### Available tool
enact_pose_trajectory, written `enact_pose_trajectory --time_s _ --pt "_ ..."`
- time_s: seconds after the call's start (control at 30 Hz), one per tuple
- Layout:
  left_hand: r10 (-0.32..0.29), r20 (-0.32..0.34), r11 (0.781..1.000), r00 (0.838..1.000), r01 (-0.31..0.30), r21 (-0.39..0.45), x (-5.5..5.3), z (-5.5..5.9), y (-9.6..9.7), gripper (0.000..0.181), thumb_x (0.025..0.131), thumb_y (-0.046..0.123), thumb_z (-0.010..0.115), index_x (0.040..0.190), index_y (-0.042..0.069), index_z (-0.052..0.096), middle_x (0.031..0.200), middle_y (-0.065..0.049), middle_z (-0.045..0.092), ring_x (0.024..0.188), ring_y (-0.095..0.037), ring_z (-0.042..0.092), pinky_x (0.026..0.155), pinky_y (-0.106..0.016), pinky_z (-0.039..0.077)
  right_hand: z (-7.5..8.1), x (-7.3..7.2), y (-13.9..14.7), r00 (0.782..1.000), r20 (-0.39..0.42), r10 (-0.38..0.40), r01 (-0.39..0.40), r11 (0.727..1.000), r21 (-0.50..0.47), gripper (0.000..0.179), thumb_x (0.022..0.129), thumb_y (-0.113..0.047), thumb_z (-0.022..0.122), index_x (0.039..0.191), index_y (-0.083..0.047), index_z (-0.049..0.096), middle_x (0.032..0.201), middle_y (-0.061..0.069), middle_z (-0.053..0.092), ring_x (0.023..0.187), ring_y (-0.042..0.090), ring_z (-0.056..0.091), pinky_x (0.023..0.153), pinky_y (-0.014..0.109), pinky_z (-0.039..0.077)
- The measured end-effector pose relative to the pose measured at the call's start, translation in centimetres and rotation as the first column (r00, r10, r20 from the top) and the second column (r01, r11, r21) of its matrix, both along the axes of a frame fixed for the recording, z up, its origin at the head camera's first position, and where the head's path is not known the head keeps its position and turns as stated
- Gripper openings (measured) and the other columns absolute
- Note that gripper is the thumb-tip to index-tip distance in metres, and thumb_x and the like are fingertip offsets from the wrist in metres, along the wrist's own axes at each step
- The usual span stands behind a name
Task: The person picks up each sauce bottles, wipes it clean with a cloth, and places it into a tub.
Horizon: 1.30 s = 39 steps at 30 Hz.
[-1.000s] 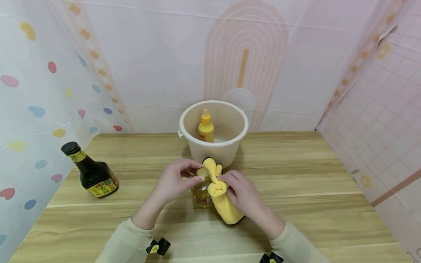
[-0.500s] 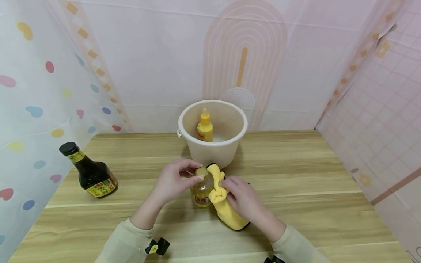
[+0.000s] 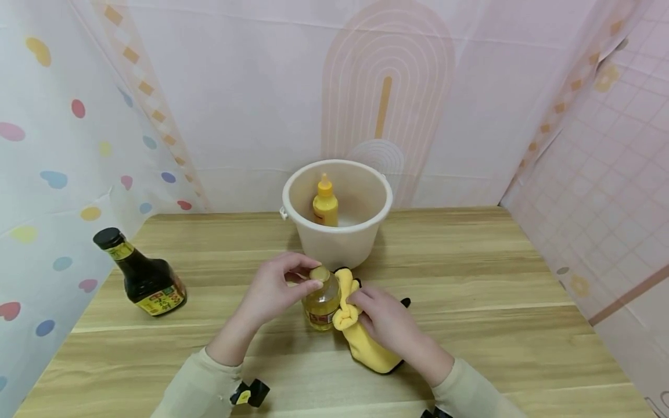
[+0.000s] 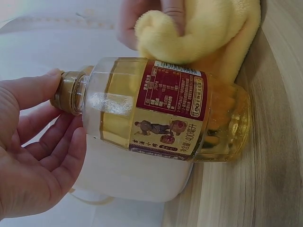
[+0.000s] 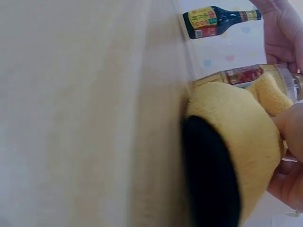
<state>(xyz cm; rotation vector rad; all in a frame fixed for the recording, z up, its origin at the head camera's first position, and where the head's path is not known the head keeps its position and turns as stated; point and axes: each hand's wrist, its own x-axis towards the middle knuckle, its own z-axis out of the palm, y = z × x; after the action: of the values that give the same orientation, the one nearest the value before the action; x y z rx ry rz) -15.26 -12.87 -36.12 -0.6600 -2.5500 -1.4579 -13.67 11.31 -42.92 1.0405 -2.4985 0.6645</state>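
A clear bottle of golden oil [image 4: 123,104] with a red and cream label stands upright on the table in front of the bucket. My left hand [image 3: 279,287] pinches its gold cap [image 4: 68,92] between thumb and fingers. On the bottle's right side, my right hand [image 3: 387,316] grips a bunched yellow cloth [image 3: 366,342] with black edging. The cloth lies against the side of the bottle, and its lower end hangs to the table. In the right wrist view the cloth [image 5: 236,132] covers part of the bottle [image 5: 244,74].
A white bucket [image 3: 340,244] stands right behind the bottle, with a yellow squeeze bottle [image 3: 326,210] inside. At the left of the wooden table [image 3: 470,273] stands a dark sauce bottle [image 3: 148,281] with a black cap. Patterned curtains border the back and sides.
My right hand has drawn the cloth down along the bottle's side and slightly to the right. My left hand stays at the cap, and the oil bottle keeps its place.
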Motion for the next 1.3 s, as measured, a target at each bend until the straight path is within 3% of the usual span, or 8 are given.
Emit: enact_pose_trajectory --time_s 0.33,0.73,0.87,1.0,1.17,1.3 --pt "-0.001 0.004 1.0 1.0 0.001 -0.005 0.0 -0.1 0.0 0.023 0.083 0.007 0.08 0.104 0.004 0.073 0.098 -0.003 0.068 0.085 -0.015 0.065 0.074 -0.03 0.056 0.0 0.1 -0.1 0.997 0.076 -0.023 0.013 0.992 0.126 0.026 0.084 -0.001 0.072 0.106 -0.014 0.067 0.1 0.003 0.064 0.083 0.019 0.062 0.068 0.032 0.054" --pt "0.001 0.018 1.0 1.0 0.0 -0.01 0.0 0.0 0.0 0.023 0.083 0.007 0.08 0.104 0.004 0.073 0.098 -0.004 0.068 0.085 -0.015 0.065 0.074 -0.029 0.056 0.1 0.1 0.1 0.994 0.105 -0.029 0.014 0.991 0.134 0.026 0.085 0.0 0.072 0.107 -0.013 0.067 0.101 0.003 0.064 0.084 0.018 0.063 0.069 0.033 0.054" --pt "0.005 0.007 1.0 1.0 -0.005 -0.018 0.0 0.0 0.0 0.023 0.083 0.007 0.081 0.104 0.004 0.073 0.098 -0.003 0.069 0.086 -0.016 0.065 0.077 -0.033 0.057 0.1 0.1 0.4 0.992 0.119 -0.034 0.023 0.995 0.095 0.026 0.087 -0.001 0.071 0.109 -0.012 0.067 0.102 0.003 0.066 0.087 0.019 0.065 0.073 0.034 0.055" --pt "0.009 0.005 1.0 1.0 -0.009 -0.022 0.0 0.0 0.0 0.023 0.083 0.008 0.081 0.104 0.005 0.073 0.099 -0.003 0.068 0.089 -0.018 0.066 0.084 -0.039 0.056 0.5 0.2 0.9 0.993 0.107 -0.041 0.042 0.999 -0.008 0.029 0.086 0.001 0.071 0.113 -0.009 0.067 0.104 0.007 0.068 0.091 0.024 0.067 0.077 0.038 0.056" --pt "0.003 0.052 1.0 0.999 -0.003 0.015 0.1 0.0 0.0 0.023 0.084 0.006 0.08 0.105 0.003 0.072 0.102 -0.006 0.068 0.092 -0.021 0.066 0.082 -0.033 0.057 1.2 0.1 1.5 0.993 0.088 -0.074 0.086 0.986 -0.14 0.037 0.08 0.007 0.072 0.116 -0.004 0.068 0.111 0.012 0.069 0.101 0.029 0.067 0.085 0.044 0.055" --pt "-0.005 0.075 0.999 0.997 0.003 0.037 0.1 0.1 0.0 0.023 0.084 0.005 0.079 0.106 0.002 0.071 0.102 -0.008 0.067 0.092 -0.022 0.066 0.078 -0.028 0.057 1.8 0.0 1.7 0.994 0.068 -0.087 0.099 0.976 -0.194 0.039 0.078 0.01 0.071 0.114 -0.003 0.068 0.109 0.012 0.069 0.1 0.028 0.066 0.084 0.044 0.055"
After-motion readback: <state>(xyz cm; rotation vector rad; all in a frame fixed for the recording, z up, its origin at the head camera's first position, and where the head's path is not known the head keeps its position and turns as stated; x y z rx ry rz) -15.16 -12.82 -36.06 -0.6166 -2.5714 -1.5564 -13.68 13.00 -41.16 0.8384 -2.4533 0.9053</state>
